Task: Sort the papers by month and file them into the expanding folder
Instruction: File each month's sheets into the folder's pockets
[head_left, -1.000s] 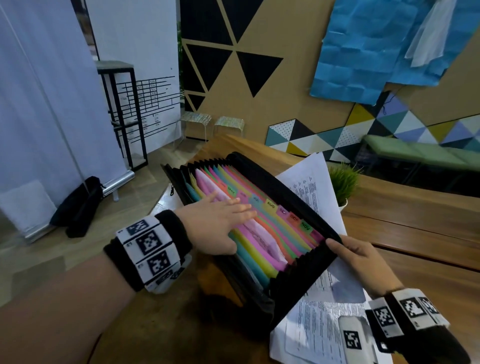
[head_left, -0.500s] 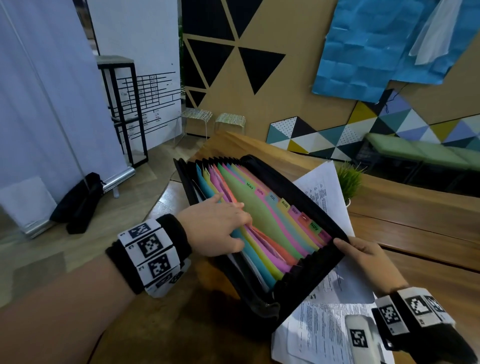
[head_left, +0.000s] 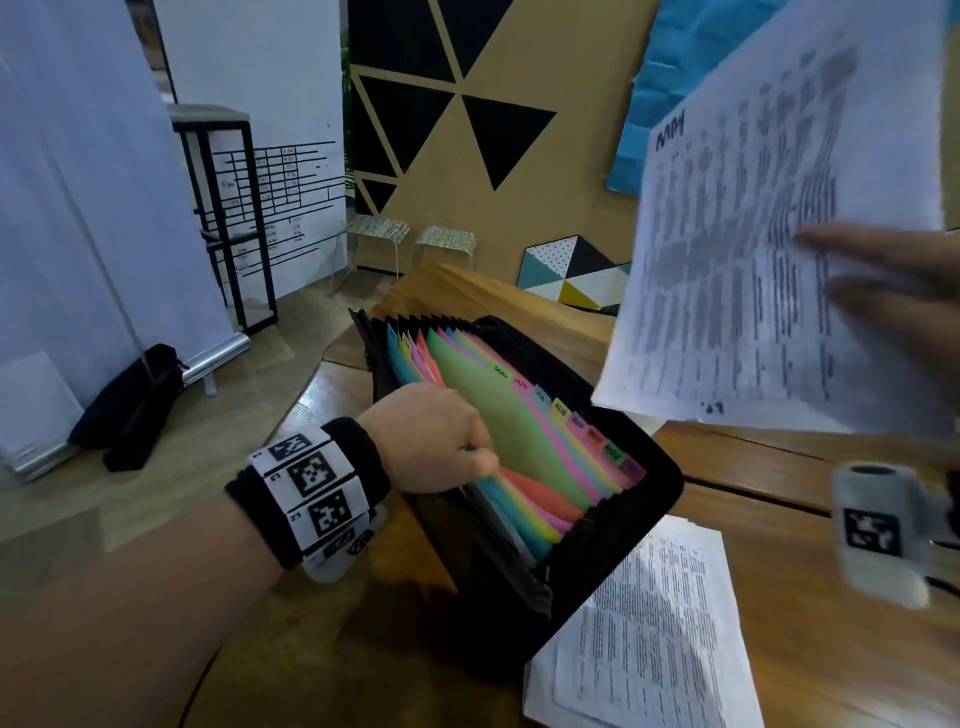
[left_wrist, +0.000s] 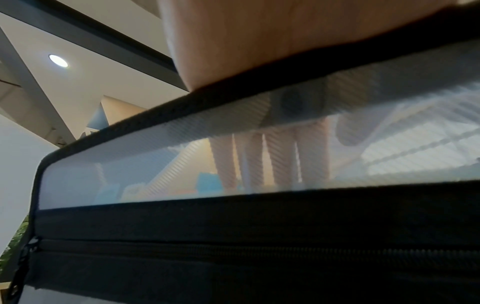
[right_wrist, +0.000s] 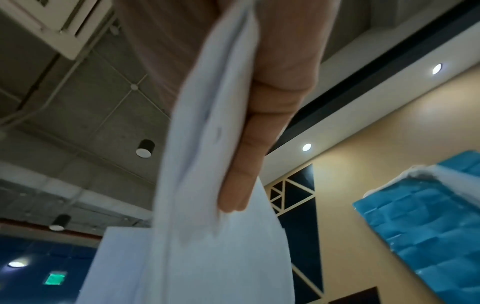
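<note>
The black expanding folder (head_left: 641, 501) stands open on the wooden table (head_left: 810, 525), its coloured dividers tabbed MAY through to later months. My left hand (head_left: 441, 441) hooks over the front dividers and holds them back from the green MAY divider (head_left: 511, 434). In the left wrist view its fingers (left_wrist: 262, 156) show through the folder's mesh pocket (left_wrist: 130, 174). My right hand (head_left: 893, 291) is raised at the right and pinches a printed sheet (head_left: 753, 260) high above the folder. The right wrist view shows the fingers (right_wrist: 259, 127) pressed against that sheet (right_wrist: 207, 236).
A loose stack of printed papers (head_left: 654, 629) lies on the table just right of the folder. Beyond the table's left edge are the floor, a black bag (head_left: 135, 405), a black metal stand (head_left: 228, 218) and two small stools (head_left: 408, 234).
My right hand left the folder's right end and lifted a printed sheet up in front of the view. My left hand dug deeper behind the front dividers, exposing the green MAY divider.
</note>
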